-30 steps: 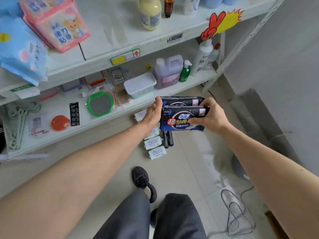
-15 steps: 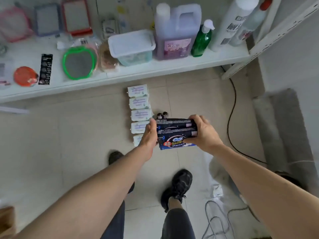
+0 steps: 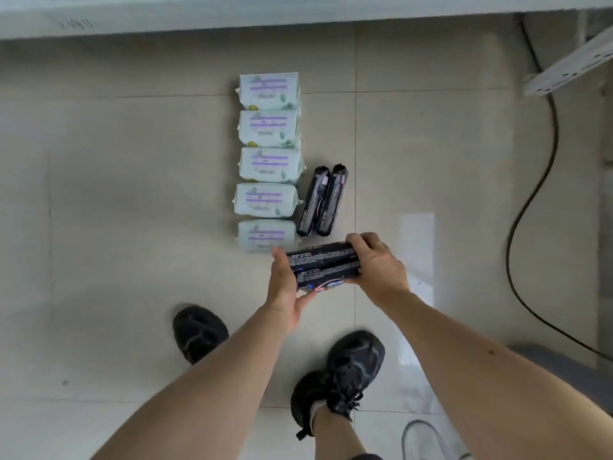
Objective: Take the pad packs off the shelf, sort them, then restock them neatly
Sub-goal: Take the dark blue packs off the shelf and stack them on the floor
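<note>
Two dark pad packs (image 3: 323,264), stacked together, are held between my left hand (image 3: 286,283) on their left end and my right hand (image 3: 378,266) on their right end, low over the tiled floor. Just beyond them two more dark packs (image 3: 323,200) stand on edge side by side. To their left, several pale green pad packs (image 3: 268,164) lie in a straight column running away from me. The held packs hover near the closest pale pack (image 3: 267,235).
The white shelf's front edge (image 3: 265,18) crosses the top of the view. A shelf leg (image 3: 567,66) and a black cable (image 3: 530,200) are on the right. My two black shoes (image 3: 351,370) stand on the floor below the hands.
I have carried the two dark packs down from shelf height to just above the floor by the sorted rows. The view has tilted down, so the shelf's contents have left the frame.
</note>
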Tool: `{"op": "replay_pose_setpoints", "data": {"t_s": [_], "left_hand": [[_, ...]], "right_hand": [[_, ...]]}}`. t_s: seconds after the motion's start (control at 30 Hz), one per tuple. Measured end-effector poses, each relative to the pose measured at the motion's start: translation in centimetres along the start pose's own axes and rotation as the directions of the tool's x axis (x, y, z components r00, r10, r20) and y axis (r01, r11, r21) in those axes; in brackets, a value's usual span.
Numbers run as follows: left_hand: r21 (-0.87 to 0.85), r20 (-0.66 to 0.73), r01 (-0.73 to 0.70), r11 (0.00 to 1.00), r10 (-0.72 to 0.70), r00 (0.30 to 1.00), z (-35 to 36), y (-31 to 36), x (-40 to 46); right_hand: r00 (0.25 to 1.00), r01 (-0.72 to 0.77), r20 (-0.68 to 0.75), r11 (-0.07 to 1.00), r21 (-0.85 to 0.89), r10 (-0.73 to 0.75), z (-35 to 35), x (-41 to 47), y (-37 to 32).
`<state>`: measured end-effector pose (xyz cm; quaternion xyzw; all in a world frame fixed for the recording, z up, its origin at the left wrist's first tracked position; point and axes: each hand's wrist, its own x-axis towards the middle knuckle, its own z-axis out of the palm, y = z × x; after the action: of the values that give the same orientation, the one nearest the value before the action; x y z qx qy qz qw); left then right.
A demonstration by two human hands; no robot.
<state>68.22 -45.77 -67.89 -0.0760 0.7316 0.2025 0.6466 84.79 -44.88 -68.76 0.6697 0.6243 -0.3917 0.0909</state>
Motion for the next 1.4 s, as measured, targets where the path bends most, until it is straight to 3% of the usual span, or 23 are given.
{"op": "replay_pose_setpoints", "data": {"t_s": [0.27, 0.4, 0.53, 0.7, 1.17, 1.4], "left_hand": [[-0.066, -0.026, -0.021, 0.998, 0.019, 0.999, -0.6, -1.9, 6.7], [0.032, -0.037, -0.019, 0.999, 0.020, 0.999, -0.9, -2.0, 6.6], [0.143, -0.097, -0.008, 0.990, 0.023, 0.995, -1.2, -1.5, 5.5], [0.181, -0.125, 0.012, 0.983, 0.011, 0.992, -1.4, 0.9, 1.4], [0.200, 0.046, -0.226, 0.953, 0.221, 0.974, -3.9, 16.5, -22.4], [0.454, 0.203, -0.474, 0.754, 0.430, 0.879, -8.9, 23.1, -34.4]], "right_hand": [[0.999, -0.030, -0.011, 0.987, 0.158, 0.032, 7.1, 5.3, 1.4], [0.997, -0.081, 0.016, 0.967, 0.240, 0.080, 7.6, 5.4, 1.4], [0.996, -0.091, 0.026, 0.980, 0.177, 0.088, 5.8, 4.3, 0.7], [0.995, -0.098, 0.023, 0.991, 0.090, 0.096, 0.6, 1.8, -1.2], [0.992, 0.049, -0.117, 0.995, 0.091, -0.038, -22.2, -8.7, -15.1], [0.976, 0.180, -0.130, 0.983, 0.025, -0.176, -32.0, -14.8, -24.8]]}}
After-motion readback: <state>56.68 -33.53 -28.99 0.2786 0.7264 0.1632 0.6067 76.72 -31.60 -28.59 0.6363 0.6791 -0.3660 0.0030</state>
